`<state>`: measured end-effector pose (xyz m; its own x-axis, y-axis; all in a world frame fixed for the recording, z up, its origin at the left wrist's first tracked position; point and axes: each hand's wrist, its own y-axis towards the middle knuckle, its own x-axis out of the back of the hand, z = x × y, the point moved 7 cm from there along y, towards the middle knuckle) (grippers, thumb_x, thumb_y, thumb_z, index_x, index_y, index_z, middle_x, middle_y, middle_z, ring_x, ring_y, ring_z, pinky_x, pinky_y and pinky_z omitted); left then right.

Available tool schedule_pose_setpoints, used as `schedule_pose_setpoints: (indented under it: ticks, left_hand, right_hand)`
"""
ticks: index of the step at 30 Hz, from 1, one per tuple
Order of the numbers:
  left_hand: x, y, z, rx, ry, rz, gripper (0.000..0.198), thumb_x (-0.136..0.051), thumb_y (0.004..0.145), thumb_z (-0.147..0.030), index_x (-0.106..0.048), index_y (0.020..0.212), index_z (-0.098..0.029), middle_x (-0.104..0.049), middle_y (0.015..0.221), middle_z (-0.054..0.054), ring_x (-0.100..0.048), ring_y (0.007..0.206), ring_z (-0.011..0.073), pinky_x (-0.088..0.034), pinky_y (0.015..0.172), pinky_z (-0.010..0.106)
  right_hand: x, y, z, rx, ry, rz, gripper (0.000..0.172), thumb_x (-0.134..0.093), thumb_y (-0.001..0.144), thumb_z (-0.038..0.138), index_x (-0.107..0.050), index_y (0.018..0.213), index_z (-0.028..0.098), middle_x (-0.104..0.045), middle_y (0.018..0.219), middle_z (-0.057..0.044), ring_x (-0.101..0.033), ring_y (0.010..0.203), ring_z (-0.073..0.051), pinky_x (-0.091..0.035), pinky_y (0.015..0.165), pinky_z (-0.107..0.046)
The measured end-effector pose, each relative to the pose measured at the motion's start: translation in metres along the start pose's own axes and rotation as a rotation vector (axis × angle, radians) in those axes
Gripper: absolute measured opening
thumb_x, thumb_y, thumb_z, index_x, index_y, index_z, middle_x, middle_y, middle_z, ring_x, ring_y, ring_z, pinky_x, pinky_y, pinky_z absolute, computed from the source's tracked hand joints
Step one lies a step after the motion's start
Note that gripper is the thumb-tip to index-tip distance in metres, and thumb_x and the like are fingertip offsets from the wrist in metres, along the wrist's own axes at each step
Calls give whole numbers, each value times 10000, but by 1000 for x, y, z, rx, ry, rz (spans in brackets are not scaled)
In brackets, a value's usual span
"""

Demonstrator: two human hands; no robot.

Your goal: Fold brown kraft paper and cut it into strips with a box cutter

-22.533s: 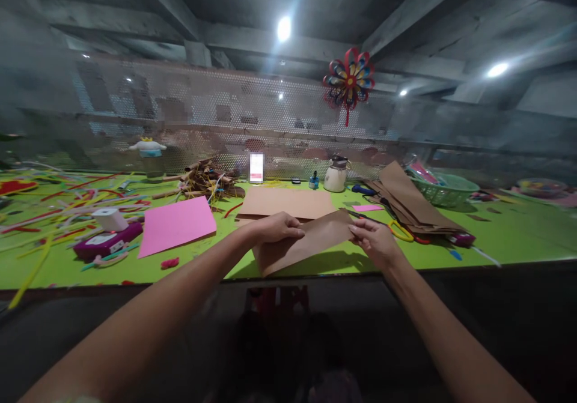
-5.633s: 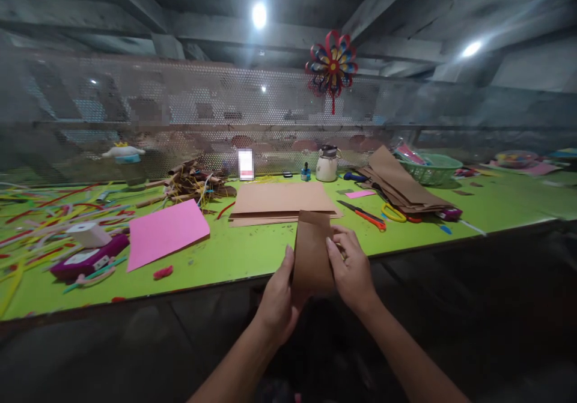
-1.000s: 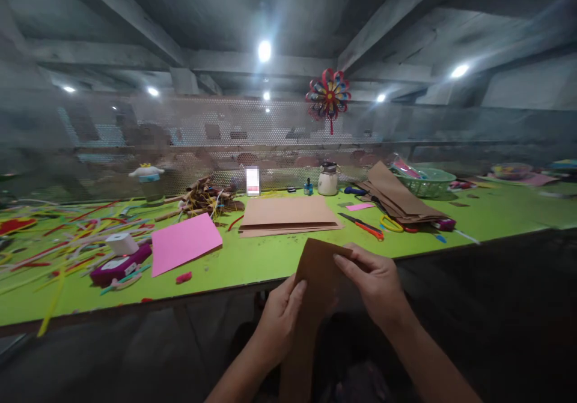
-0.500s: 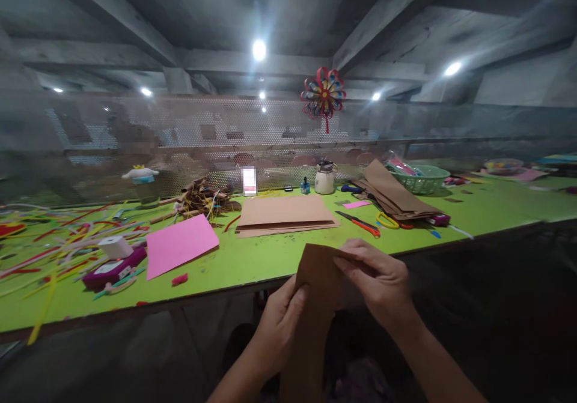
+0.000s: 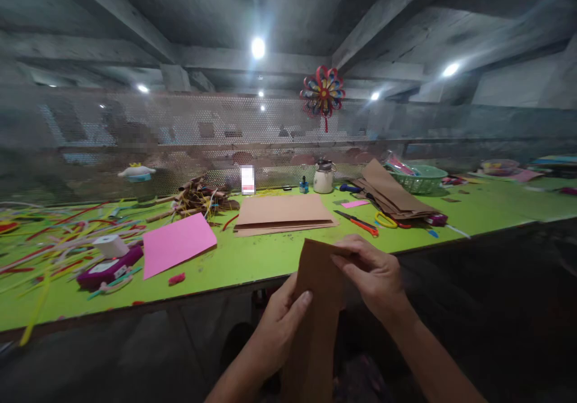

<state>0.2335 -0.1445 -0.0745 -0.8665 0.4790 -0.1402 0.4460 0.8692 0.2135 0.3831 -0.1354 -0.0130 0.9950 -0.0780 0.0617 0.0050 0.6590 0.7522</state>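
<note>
A long piece of brown kraft paper is held up between both hands, just in front of the table's near edge. My left hand grips its left side, thumb lying on the face and fingers behind. With thumb and fingers pinched, my right hand holds the upper right edge. The paper's lower end runs down toward my lap. Beyond it on the table lies a folded stack of brown paper. An orange-handled cutter rests to the right of that stack.
The green table carries a pink sheet, a purple device and tangled coloured strips on the left. Toward the back are a bundle of twigs, a white jar, brown sheets and a green basket.
The paper and both hands have shifted very slightly in view, and the paper's face is turned a little more toward me. Both hands keep their hold.
</note>
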Motion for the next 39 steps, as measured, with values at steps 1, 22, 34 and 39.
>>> schedule_pose_setpoints:
  ticks: [1,22,34,39]
  left_hand:
    - [-2,0,1,12,-39,19,506,-552,886,-361,-439,1363,-236,-577,1261,100,-552,1129,273,-458,940,363]
    - [-14,9,25,257,-241,50,390,-632,832,-330,-519,1160,-152,-682,1037,177,-684,887,293,-538,717,339]
    - [-6,21,40,346,-378,21,295,-587,840,-287,-551,1065,-101,-703,918,192,-696,707,253,-535,622,322]
    - [-1,20,41,333,-385,-6,301,-565,845,-309,-592,1046,-85,-704,898,191,-689,686,241,-533,620,315]
  right_hand:
    - [-1,0,-1,-9,15,9,100,-630,830,186,-689,904,216,-627,866,-29,-581,835,-158,-482,715,-256]
    - [9,14,-57,-327,228,-216,177,-754,676,272,-696,815,179,-667,750,-4,-576,690,-131,-462,660,-260]
    - [-15,-6,-90,-716,481,-60,391,-807,601,386,-673,904,176,-658,809,-23,-593,715,-134,-486,610,-230]
    - [-28,-34,-84,-754,461,118,345,-769,656,441,-663,806,149,-627,666,-18,-512,496,-104,-450,455,-242]
